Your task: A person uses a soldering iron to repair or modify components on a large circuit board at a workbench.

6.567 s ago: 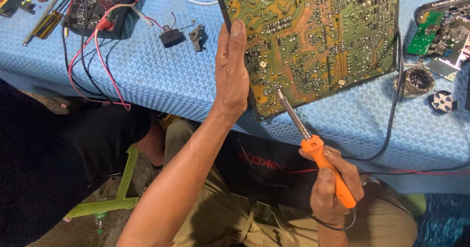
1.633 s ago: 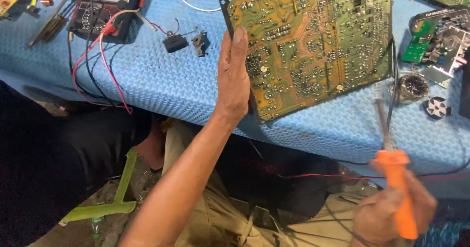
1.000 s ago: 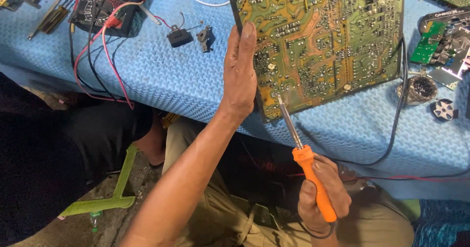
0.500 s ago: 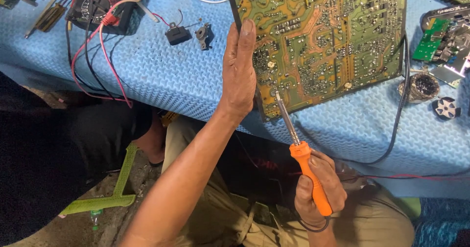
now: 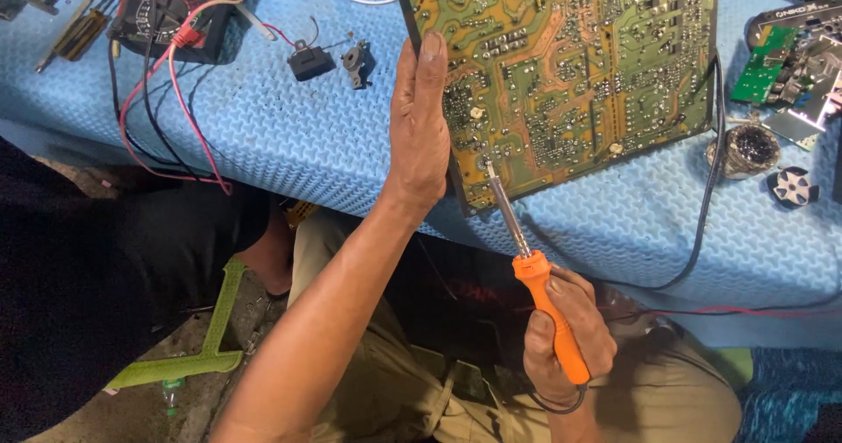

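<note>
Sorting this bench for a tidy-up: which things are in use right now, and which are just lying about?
In use:
circuit board, steadied by the left hand
orange-handled soldering iron, in the right hand, tip at the board

Lying about:
meter with red and black leads
small black part
screwdriver
green board
small fan wheel

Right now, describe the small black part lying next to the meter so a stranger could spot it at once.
Start at the blue table cover and find the black meter at its top left edge. Just right of the meter, left of the big green circuit board, lies the small black part. It is boxy with a thin curled wire, unlike the grey metal piece beside it.
</note>
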